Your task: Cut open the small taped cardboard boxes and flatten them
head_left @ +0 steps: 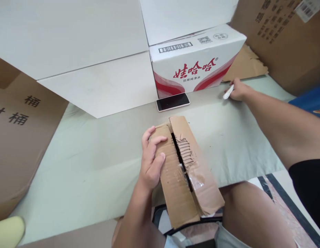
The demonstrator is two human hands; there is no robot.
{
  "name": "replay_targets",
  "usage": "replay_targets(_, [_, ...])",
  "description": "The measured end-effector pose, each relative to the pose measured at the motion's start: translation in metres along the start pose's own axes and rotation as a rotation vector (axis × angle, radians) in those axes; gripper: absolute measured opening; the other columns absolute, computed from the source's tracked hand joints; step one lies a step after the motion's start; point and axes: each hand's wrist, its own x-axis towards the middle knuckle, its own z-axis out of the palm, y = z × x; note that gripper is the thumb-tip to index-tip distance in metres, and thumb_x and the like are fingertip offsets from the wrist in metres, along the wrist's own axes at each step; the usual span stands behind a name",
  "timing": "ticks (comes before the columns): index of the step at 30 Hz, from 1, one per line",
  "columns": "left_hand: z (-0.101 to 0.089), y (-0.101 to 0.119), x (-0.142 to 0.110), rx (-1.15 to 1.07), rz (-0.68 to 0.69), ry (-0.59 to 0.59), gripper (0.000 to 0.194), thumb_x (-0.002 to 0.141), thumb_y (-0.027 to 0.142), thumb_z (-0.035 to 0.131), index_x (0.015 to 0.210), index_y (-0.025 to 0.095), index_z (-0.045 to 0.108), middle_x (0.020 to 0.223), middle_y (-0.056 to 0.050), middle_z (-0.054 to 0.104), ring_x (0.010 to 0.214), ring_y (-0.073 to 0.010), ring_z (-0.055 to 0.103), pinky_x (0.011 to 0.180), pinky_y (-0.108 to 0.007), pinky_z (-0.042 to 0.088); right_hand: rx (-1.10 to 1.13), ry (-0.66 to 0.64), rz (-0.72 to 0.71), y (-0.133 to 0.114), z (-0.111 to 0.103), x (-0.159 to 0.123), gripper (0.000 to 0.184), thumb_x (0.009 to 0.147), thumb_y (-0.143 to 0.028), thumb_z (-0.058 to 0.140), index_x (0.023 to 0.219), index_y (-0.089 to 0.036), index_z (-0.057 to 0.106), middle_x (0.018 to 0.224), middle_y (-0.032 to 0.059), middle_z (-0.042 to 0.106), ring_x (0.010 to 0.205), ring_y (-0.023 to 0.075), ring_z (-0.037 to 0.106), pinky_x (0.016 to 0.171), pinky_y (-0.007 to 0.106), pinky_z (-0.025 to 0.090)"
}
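The carton (176, 198) gapes, flaps (205, 182) not folded back; left hand (152, 165) grips its left side, right hand (239, 91), far right, holds a white object (228, 92).

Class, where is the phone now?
In the head view, the phone lies just right of centre on the table, between the red-lettered carton and the torn box the left hand holds.

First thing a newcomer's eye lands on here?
Probably the torn cardboard box at front center, its top seam ripped into a dark gap, with the left hand on its left flap. Next, likely the white carton with bold red lettering behind it, a dark-screened phone lying in front. Off to the right, the right hand holds a small white object.
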Motion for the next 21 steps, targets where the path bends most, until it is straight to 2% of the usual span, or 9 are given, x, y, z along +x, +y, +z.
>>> replay_targets(3, [-0.002, 0.0, 0.001, 0.003, -0.008, -0.005, 0.036, 0.101, 0.053, 0.046, 0.126, 0.031, 0.059, 0.155, -0.01, 0.039, 0.152, -0.0347, 0.037, 0.119, -0.057, 0.042, -0.095, 0.013, 0.143, -0.002, -0.003, 0.003, 0.049, 0.061, -0.028, 0.087, 0.073, -0.03, 0.04, 0.052, -0.0085, 0.035, 0.066, 0.0218, 0.05, 0.089, 0.052, 0.045])
replay_targets(5, [-0.003, -0.001, 0.001, 0.005, -0.009, -0.007, 0.035, 0.101, 0.052, 0.047, 0.126, 0.031, 0.06, 0.156, -0.009, 0.04, 0.152, -0.0341, 0.037, 0.12, -0.057, 0.041, -0.113, 0.011, 0.178, -0.009, -0.005, -0.01, 0.046, 0.06, -0.032, 0.087, 0.075, -0.03, 0.043, 0.052, -0.0081, 0.039, 0.065, 0.0209, 0.049, 0.092, 0.054, 0.046])
replay_targets(8, [-0.002, -0.003, 0.0, -0.01, -0.008, -0.005, 0.035, 0.101, 0.051, 0.047, 0.126, 0.031, 0.061, 0.157, -0.01, 0.04, 0.152, -0.0335, 0.038, 0.121, -0.057, 0.041, -0.077, 0.004, 0.163, -0.027, -0.003, -0.05, 0.044, 0.064, -0.044, 0.084, 0.083, -0.029, 0.047, 0.061, -0.0043, 0.054, 0.072, 0.0223, 0.057, 0.094, 0.052, 0.05])
replay_targets(10, [0.0, -0.004, -0.001, -0.027, -0.018, 0.012, 0.036, 0.101, 0.051, 0.048, 0.126, 0.03, 0.062, 0.16, -0.01, 0.039, 0.153, -0.0341, 0.036, 0.121, -0.058, 0.041, -0.023, 0.007, 0.123, -0.048, -0.001, -0.087, 0.044, 0.069, -0.05, 0.08, 0.089, -0.028, 0.047, 0.085, 0.0031, 0.068, 0.087, 0.026, 0.065, 0.095, 0.053, 0.052])
replay_targets(13, [0.002, -0.005, -0.002, -0.053, -0.04, 0.033, 0.034, 0.1, 0.044, 0.047, 0.126, 0.03, 0.063, 0.165, -0.008, 0.035, 0.156, -0.0337, 0.034, 0.123, -0.059, 0.038, 0.143, -0.001, -0.008, -0.099, 0.002, -0.148, 0.038, 0.083, -0.055, 0.067, 0.096, -0.029, 0.044, 0.126, 0.0084, 0.07, 0.118, 0.0276, 0.068, 0.101, 0.05, 0.052])
replay_targets(15, [0.001, -0.004, -0.002, -0.059, -0.038, 0.028, 0.034, 0.099, 0.035, 0.045, 0.126, 0.03, 0.065, 0.168, -0.006, 0.033, 0.157, -0.0318, 0.033, 0.125, -0.059, 0.035, 0.335, 0.012, -0.158, -0.146, 0.003, -0.187, 0.033, 0.09, -0.053, 0.064, 0.099, -0.03, 0.043, 0.127, 0.0084, 0.071, 0.122, 0.0262, 0.068, 0.104, 0.048, 0.051])
replay_targets(17, [-0.004, -0.001, 0.0, -0.033, -0.027, 0.004, 0.036, 0.098, 0.026, 0.043, 0.122, 0.031, 0.07, 0.169, -0.002, 0.033, 0.157, -0.0306, 0.033, 0.128, -0.06, 0.03, 0.375, -0.002, -0.324, -0.196, 0.003, -0.22, 0.026, 0.095, -0.05, 0.061, 0.1, -0.03, 0.044, 0.119, 0.0066, 0.074, 0.114, 0.0243, 0.07, 0.101, 0.046, 0.052])
replay_targets(19, [-0.013, 0.004, 0.002, 0.04, -0.005, -0.046, 0.037, 0.096, 0.022, 0.043, 0.112, 0.031, 0.075, 0.168, 0.001, 0.035, 0.158, -0.0309, 0.03, 0.13, -0.063, 0.022, 0.329, -0.223, -0.521, -0.237, 0.004, -0.244, 0.019, 0.098, -0.045, 0.058, 0.1, -0.029, 0.048, 0.107, 0.0051, 0.076, 0.1, 0.0228, 0.072, 0.092, 0.043, 0.054])
replay_targets(21, [-0.024, 0.008, 0.003, 0.131, 0.023, -0.1, 0.036, 0.095, 0.02, 0.044, 0.102, 0.03, 0.078, 0.168, 0.003, 0.036, 0.16, -0.0316, 0.024, 0.132, -0.066, 0.014, 0.15, -0.449, -0.7, -0.263, 0.007, -0.26, 0.014, 0.097, -0.038, 0.059, 0.096, -0.026, 0.053, 0.094, 0.0041, 0.076, 0.091, 0.023, 0.072, 0.09, 0.044, 0.053])
